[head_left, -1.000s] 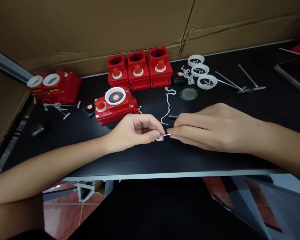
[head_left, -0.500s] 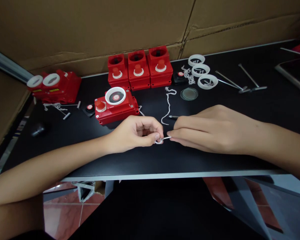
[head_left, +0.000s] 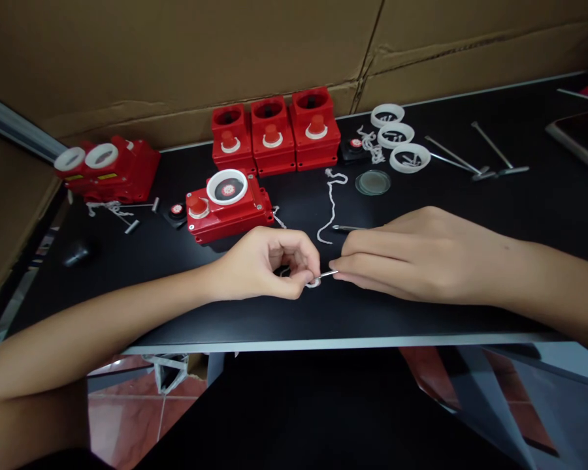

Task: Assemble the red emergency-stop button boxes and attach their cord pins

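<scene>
White cord formed a small loop, pinched at the thumb and fingertips of the left hand, over the black tabletop near its front edge. A thin metal rod ran from this pinch to the right hand, whose fingertips gripped it; whether the cord encircled the rod could not be told. Beyond the left hand sat a red enclosure; beyond the right, a loose string and glass discs.
</scene>
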Available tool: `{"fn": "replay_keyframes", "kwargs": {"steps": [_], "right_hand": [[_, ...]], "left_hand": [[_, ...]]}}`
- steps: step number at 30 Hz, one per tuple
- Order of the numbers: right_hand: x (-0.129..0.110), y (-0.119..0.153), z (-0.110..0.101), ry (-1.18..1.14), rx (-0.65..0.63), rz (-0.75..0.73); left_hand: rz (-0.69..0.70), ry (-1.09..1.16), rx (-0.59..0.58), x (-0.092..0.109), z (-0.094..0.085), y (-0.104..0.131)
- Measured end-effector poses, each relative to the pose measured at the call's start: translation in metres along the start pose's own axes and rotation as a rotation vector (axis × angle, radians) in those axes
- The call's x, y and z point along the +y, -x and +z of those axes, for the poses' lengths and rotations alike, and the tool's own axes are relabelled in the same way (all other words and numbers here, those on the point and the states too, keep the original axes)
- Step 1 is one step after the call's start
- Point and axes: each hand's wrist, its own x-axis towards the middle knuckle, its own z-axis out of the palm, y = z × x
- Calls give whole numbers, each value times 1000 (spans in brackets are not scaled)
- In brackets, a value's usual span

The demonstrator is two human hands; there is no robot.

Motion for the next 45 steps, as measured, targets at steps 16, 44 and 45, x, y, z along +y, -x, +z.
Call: {"fn": "replay_keyframes", "kwargs": {"steps": [16, 44, 45], "right_hand": [[-7, 1, 4, -53, -10, 4], [-23, -16, 27, -234, 152, 176], [-25, -16, 27, -307, 156, 202]], "left_hand": [[217, -298, 103, -6, 2, 6], [614, -503, 126, -2, 15, 16], [623, -513, 130, -1, 14, 15]]}}
